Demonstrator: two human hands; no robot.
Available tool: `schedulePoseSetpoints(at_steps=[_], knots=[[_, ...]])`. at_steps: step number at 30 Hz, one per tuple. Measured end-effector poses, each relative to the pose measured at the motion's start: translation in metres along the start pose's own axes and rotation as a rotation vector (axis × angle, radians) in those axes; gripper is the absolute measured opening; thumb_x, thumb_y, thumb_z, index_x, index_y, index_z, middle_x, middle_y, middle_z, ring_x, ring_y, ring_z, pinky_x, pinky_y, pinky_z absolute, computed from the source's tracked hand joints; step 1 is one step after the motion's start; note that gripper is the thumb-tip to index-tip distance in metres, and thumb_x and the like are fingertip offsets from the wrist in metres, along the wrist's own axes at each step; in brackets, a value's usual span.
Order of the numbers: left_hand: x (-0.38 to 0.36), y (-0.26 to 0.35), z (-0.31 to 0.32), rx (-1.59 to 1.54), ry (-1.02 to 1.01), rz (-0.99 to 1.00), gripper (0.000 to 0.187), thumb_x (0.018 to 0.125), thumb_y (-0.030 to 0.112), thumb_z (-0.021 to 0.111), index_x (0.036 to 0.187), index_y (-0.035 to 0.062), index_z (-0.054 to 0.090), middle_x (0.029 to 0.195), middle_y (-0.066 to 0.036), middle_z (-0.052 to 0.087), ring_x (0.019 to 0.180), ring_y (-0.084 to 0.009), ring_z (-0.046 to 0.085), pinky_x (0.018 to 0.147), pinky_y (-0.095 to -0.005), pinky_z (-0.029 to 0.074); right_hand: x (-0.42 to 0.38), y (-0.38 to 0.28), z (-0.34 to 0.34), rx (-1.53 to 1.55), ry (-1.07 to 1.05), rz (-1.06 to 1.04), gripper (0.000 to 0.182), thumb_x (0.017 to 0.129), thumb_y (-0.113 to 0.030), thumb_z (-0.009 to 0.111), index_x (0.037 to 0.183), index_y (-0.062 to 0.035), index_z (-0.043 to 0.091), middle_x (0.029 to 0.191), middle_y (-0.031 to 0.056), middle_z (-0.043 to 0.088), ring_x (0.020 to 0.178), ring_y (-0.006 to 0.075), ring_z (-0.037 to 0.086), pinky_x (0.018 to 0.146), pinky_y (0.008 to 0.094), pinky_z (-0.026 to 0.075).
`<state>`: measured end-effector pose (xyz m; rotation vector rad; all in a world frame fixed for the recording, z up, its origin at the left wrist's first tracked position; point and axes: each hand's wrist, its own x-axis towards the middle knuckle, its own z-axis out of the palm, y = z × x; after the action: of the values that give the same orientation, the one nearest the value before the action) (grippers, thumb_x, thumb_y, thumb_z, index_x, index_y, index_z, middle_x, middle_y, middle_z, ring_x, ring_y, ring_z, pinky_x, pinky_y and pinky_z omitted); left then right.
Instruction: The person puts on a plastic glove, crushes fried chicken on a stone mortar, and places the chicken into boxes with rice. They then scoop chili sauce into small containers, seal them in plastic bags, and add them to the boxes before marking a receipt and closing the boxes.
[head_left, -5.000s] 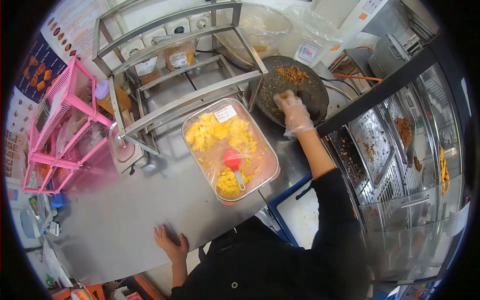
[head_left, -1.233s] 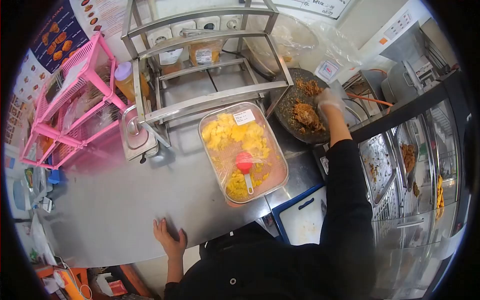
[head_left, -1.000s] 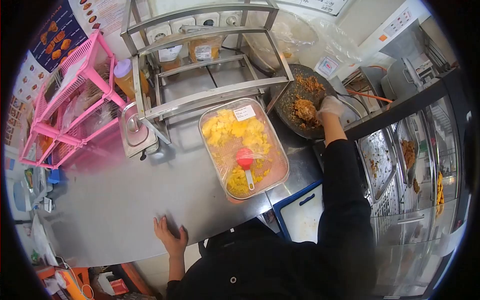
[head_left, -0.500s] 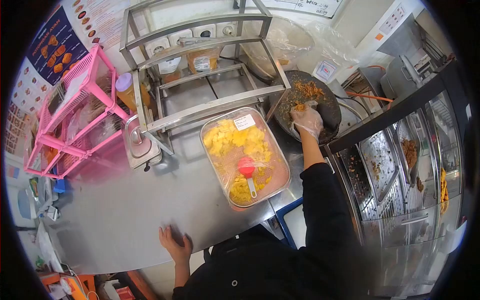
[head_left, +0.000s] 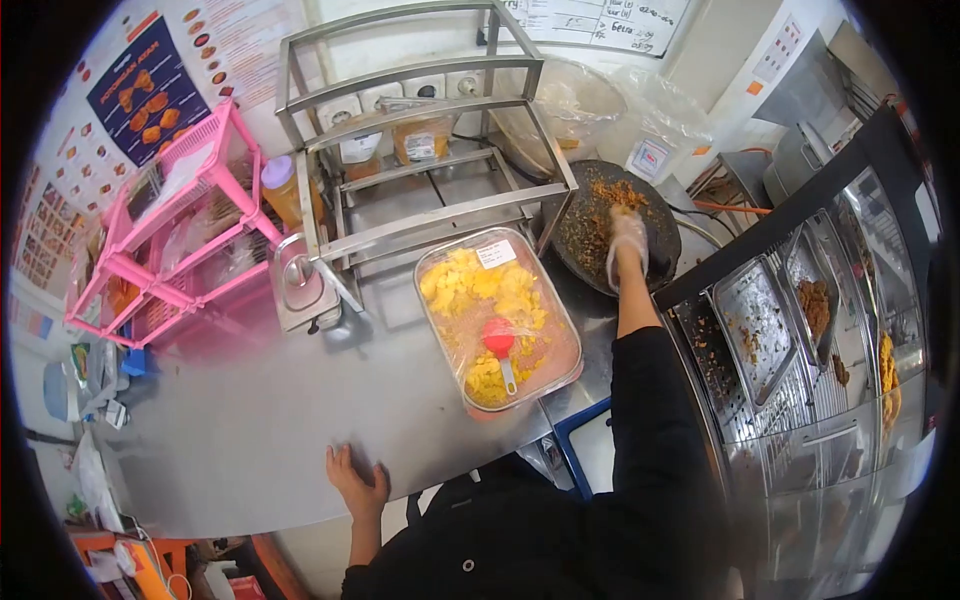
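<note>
With the covered tray (head_left: 540, 365) as dial center, the dark stone bowl (head_left: 578, 262) is at 2 o'clock, on the steel counter (head_left: 240, 430). My right hand (head_left: 628, 247), in a clear glove, is inside the bowl; its fingers are drawn narrow and point toward the crumbly brown food (head_left: 613, 192) at the bowl's 12 o'clock. I cannot tell whether they grip any of it. My left hand (head_left: 357, 483), bare, rests at 7 o'clock by the counter's near edge, fingers parted, thumb apart, holding nothing. The tray contains yellow pieces (head_left: 465, 280); the red scoop (head_left: 498, 337) lies within its outline, handle toward 6 o'clock. The metal frame (head_left: 430, 229) is at 11 o'clock, the pink rack (head_left: 150, 283) between 9 and 10, and the glass display case (head_left: 800, 420) between 3 and 4.
</note>
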<state>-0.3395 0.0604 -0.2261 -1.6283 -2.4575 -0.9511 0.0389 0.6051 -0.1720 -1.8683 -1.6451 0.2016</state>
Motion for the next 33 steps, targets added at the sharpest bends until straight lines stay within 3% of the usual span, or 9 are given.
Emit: schedulePoseSetpoints(at_steps=[2, 4, 12, 18, 22, 24, 27, 28, 33], knots=[[0.001, -0.004, 0.002, -0.006, -0.004, 0.016, 0.065, 0.075, 0.017, 0.064, 0.131, -0.0044, 0.038, 0.126, -0.023, 0.044, 0.129, -0.0463, 0.03, 0.105, -0.0549, 0.024, 0.004, -0.025, -0.029, 0.897, -0.12, 0.526, 0.025, 0.083, -0.037, 0.059, 0.092, -0.0145, 0.058, 0.069, 0.0057, 0.057, 0.06, 0.0184, 0.06, 0.045, 0.0338, 0.046], [0.002, -0.004, 0.003, -0.012, -0.003, 0.023, 0.065, 0.074, 0.017, 0.064, 0.131, -0.0047, 0.038, 0.127, -0.023, 0.044, 0.13, -0.0457, 0.029, 0.105, -0.0545, 0.024, 0.013, -0.04, -0.048, 1.213, -0.083, 0.329, 0.026, 0.086, -0.043, 0.056, 0.09, -0.0174, 0.055, 0.066, 0.0008, 0.05, 0.053, 0.0157, 0.054, 0.035, 0.0304, 0.037], [-0.003, -0.006, -0.005, -0.097, -0.014, 0.079, 0.065, 0.075, 0.015, 0.064, 0.131, -0.005, 0.038, 0.131, -0.023, 0.042, 0.132, -0.0431, 0.028, 0.107, -0.0517, 0.022, -0.085, -0.129, -0.203, 1.784, -0.399, 0.219, 0.04, 0.083, -0.046, 0.054, 0.106, -0.0136, 0.054, 0.077, 0.007, 0.059, 0.065, 0.0214, 0.06, 0.043, 0.031, 0.044], [-0.004, -0.016, -0.006, -0.06, -0.002, 0.255, 0.062, 0.079, 0.017, 0.065, 0.131, -0.0046, 0.039, 0.136, -0.022, 0.041, 0.131, -0.0402, 0.031, 0.108, -0.0492, 0.023, -0.247, -0.077, -0.322, 1.95, -0.42, 0.213, 0.052, 0.083, -0.044, 0.052, 0.123, -0.0101, 0.048, 0.094, 0.0134, 0.062, 0.076, 0.0243, 0.06, 0.053, 0.0319, 0.047], [-0.011, 0.031, 0.002, -0.187, -0.043, 0.501, 0.06, 0.082, 0.022, 0.064, 0.131, -0.0036, 0.04, 0.134, -0.02, 0.043, 0.131, -0.0392, 0.032, 0.106, -0.0494, 0.026, -0.384, 0.014, -0.402, 1.864, -0.172, 0.296, 0.057, 0.082, -0.043, 0.056, 0.127, -0.0096, 0.047, 0.104, 0.0146, 0.061, 0.077, 0.024, 0.062, 0.051, 0.0293, 0.045], [-0.03, 0.079, 0.003, -0.311, -0.166, 0.596, 0.059, 0.083, 0.023, 0.063, 0.131, -0.0035, 0.04, 0.134, -0.02, 0.044, 0.13, -0.038, 0.034, 0.105, -0.0481, 0.028, -0.463, 0.056, -0.452, 1.785, -0.005, 0.317, 0.056, 0.082, -0.04, 0.058, 0.127, -0.0082, 0.046, 0.104, 0.0147, 0.061, 0.079, 0.0238, 0.062, 0.054, 0.0298, 0.047], [-0.093, 0.18, 0.012, -0.768, -0.483, 0.611, 0.055, 0.085, 0.023, 0.062, 0.129, -0.0037, 0.042, 0.133, -0.021, 0.043, 0.127, -0.0359, 0.038, 0.103, -0.0451, 0.032, -0.584, 0.082, -0.539, 1.486, 0.571, 0.402, 0.056, 0.084, -0.034, 0.058, 0.128, -0.0032, 0.045, 0.106, 0.0153, 0.061, 0.089, 0.0246, 0.063, 0.073, 0.0334, 0.054], [-0.113, 0.215, 0.016, -0.727, -0.387, 0.874, 0.055, 0.083, 0.02, 0.063, 0.128, -0.0039, 0.043, 0.13, -0.021, 0.044, 0.122, -0.0359, 0.042, 0.102, -0.0444, 0.033, -0.633, 0.123, -0.563, 1.471, 0.473, 0.393, 0.058, 0.084, -0.032, 0.054, 0.132, -0.0025, 0.041, 0.121, 0.0179, 0.055, 0.101, 0.0286, 0.06, 0.087, 0.042, 0.05], [-0.289, 0.407, -0.029, -1.077, -0.871, 1.252, 0.047, 0.074, 0.015, 0.069, 0.116, -0.0003, 0.053, 0.115, -0.018, 0.054, 0.109, -0.035, 0.051, 0.095, -0.0415, 0.039, -0.817, 0.213, -0.675, 1.106, 0.903, 0.395, 0.059, 0.083, -0.025, 0.056, 0.134, -0.0017, 0.039, 0.125, 0.0171, 0.054, 0.108, 0.0268, 0.059, 0.087, 0.0408, 0.052]])
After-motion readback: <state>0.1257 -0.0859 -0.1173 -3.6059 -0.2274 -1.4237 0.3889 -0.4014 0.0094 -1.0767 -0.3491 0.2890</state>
